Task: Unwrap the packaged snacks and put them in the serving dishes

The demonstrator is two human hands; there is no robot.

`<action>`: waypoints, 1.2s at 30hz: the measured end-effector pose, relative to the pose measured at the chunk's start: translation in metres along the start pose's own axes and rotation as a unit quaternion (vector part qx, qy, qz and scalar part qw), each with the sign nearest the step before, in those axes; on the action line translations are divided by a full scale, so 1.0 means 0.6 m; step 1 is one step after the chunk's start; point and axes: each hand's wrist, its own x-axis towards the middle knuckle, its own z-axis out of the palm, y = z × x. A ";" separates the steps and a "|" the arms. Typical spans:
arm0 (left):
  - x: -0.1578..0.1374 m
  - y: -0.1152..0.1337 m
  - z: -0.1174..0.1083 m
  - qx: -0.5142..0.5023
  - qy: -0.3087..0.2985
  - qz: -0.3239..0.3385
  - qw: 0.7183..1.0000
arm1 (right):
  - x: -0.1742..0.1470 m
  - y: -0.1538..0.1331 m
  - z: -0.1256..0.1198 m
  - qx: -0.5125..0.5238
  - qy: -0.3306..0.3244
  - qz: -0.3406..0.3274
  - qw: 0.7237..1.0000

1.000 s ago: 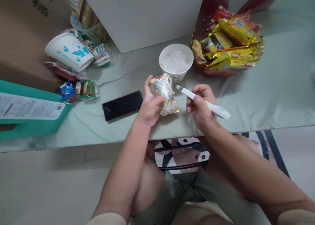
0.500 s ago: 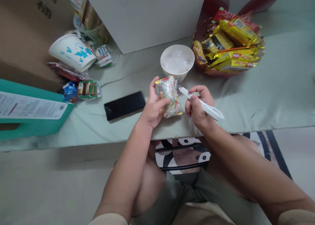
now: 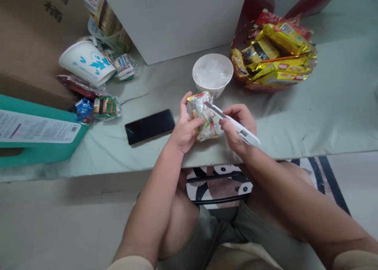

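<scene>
My left hand (image 3: 186,130) is closed around a shiny snack packet (image 3: 203,122), silver with yellow and red edges, its thumb pressed across the front. In my right hand (image 3: 239,124) is a white utility knife (image 3: 246,135), gripped along the handle and slanting up to the left. Its tip lies over the upper right part of the packet; whether it has pierced the wrapper, I cannot tell. Just behind the packet stands a paper bowl (image 3: 217,92) with crumpled clear plastic in it. A dark-screened phone (image 3: 150,127) lies left of my left hand.
A basket (image 3: 267,89) heaped with yellow and red snack packets stands at the back right. At the left are a tipped paper cup (image 3: 84,61), small wrapped snacks (image 3: 106,107), a green box (image 3: 44,153) and a cardboard box (image 3: 32,45). A white box (image 3: 183,21) rises behind.
The utility knife has moved left, from beside the packet to over its upper part, and has turned in my right hand. My left hand and the packet are nearly still.
</scene>
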 end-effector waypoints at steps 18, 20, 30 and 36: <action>0.004 0.028 -0.010 -0.028 0.057 0.055 0.996 | -0.031 0.023 0.009 -0.180 -0.093 -0.280 0.938; 0.006 0.028 -0.016 -0.026 0.051 0.059 0.997 | -0.034 0.027 0.014 -0.184 -0.088 -0.304 0.930; 0.011 0.044 -0.034 -0.061 0.109 0.100 0.987 | -0.037 0.024 0.006 -0.167 -0.127 -0.318 0.924; 0.024 0.032 -0.061 -0.020 0.104 0.190 0.976 | -0.007 0.042 -0.044 -0.319 -0.118 -0.205 0.918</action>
